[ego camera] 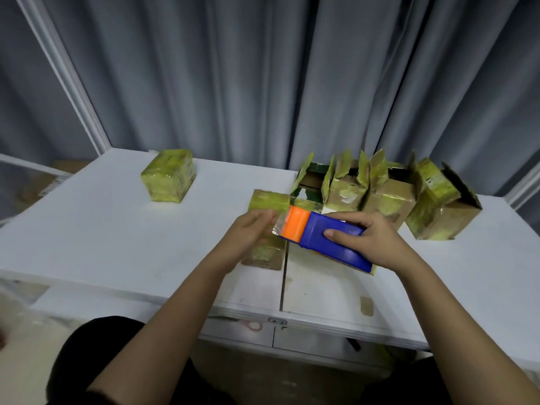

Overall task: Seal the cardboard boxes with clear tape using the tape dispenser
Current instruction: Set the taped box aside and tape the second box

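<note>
Curtain point(263, 77), grey and pleated, fills the upper view behind a white tabletop point(117, 235) made of two panels with a seam running from centre toward 6 o'clock. At 1 to 2 o'clock on the tabletop stands a row of open boxes point(380, 194), brown cardboard with yellow-green tape remnants, flaps raised; the box at the row's right end lies tipped with its opening facing right. At 10 o'clock, well apart from the others, sits a closed box point(169, 176) wrapped in yellowish tape. Near centre, just left of the seam, is the box in work point(267, 200), flaps shut and top glossy with tape. Tape dispenser point(324, 236), blue body with an orange front section, is held at centre, angled from 4 o'clock up toward 10 o'clock, its orange end at the right top edge of the box in work. Right hand point(371, 238) grips the blue body from the right, thumb pressed on its upper face and fingers wrapped behind. Left hand point(248, 232) lies over the near side of the box in work, fingers fairly straight and reaching toward a clear strip of tape at the orange end; whether they pinch the tape cannot be told. Small scrap of brown tape point(366, 306) lies on the tabletop at 5 o'clock.
</note>
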{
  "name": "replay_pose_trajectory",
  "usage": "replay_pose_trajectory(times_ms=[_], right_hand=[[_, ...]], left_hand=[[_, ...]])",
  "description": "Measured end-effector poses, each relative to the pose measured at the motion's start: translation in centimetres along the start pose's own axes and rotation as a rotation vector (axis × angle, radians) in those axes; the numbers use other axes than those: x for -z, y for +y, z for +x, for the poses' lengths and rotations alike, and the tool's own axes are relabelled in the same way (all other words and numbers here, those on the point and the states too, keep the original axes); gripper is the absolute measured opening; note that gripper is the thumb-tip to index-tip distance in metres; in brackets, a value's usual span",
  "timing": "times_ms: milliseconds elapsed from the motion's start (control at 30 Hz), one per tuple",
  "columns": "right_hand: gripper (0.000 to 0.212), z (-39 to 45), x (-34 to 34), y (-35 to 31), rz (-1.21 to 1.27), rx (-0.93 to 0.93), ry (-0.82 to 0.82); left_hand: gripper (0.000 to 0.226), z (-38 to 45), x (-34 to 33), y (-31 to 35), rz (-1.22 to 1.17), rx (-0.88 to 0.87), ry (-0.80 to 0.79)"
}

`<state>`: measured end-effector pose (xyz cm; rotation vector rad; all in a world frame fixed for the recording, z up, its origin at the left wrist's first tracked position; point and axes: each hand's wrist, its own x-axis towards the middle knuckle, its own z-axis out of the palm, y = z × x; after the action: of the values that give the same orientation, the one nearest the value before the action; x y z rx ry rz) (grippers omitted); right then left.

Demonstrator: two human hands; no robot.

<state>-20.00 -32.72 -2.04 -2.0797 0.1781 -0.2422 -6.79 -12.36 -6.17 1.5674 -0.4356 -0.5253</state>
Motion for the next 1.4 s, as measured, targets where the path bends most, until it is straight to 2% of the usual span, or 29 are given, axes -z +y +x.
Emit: replay_pose_trajectory(times_ms=[167, 300, 500, 700, 833, 967, 1100, 1300, 1400], right_hand=[[0.021, 0.0, -1.0, -1.3, -0.029, 0.028, -0.041], [0.018, 0.1, -1.7, -2.3, -0.052, 0.015, -0.061], [0.022, 0.5, -2.4, -3.2, -0.184, -0.055, -0.120], [0.026, 0.7, -2.6, -4.1, -0.359, -0.060, -0.135], [0.017, 1.2, -2.0, -5.0, -0.413, -0.109, -0.181], [0.025, 1.5, -2.0, -5.6, -0.579, -0.138, -0.229], [0.036, 3.4, -2.8, -7.2, -0.737, -0.133, -0.264], [0.048, 7.7, -5.2, -9.9, -0.902, -0.166, -0.357], [0.052, 9.3, -6.5, -10.7, -0.935, -0.197, -0.407]], left_hand=[[0.006, -0.5, 0.7, 0.1, 0.035, -0.004, 0.058], [0.015, -0.6, 1.3, 0.4, 0.086, 0.008, 0.115], [0.016, -0.2, 2.5, 1.1, 0.131, 0.059, 0.117], [0.023, 0.0, 4.9, 2.0, 0.212, -0.026, 0.302], [0.021, -0.1, 5.1, 1.9, 0.214, 0.003, 0.260], [0.017, -0.8, 4.5, 0.2, 0.152, 0.036, 0.195], [0.012, -0.8, 5.0, -1.2, 0.069, 0.085, 0.223], [0.018, 0.1, 6.6, -2.6, -0.034, 0.227, 0.263], [0.021, 0.6, 7.1, -3.2, -0.169, 0.330, 0.243]])
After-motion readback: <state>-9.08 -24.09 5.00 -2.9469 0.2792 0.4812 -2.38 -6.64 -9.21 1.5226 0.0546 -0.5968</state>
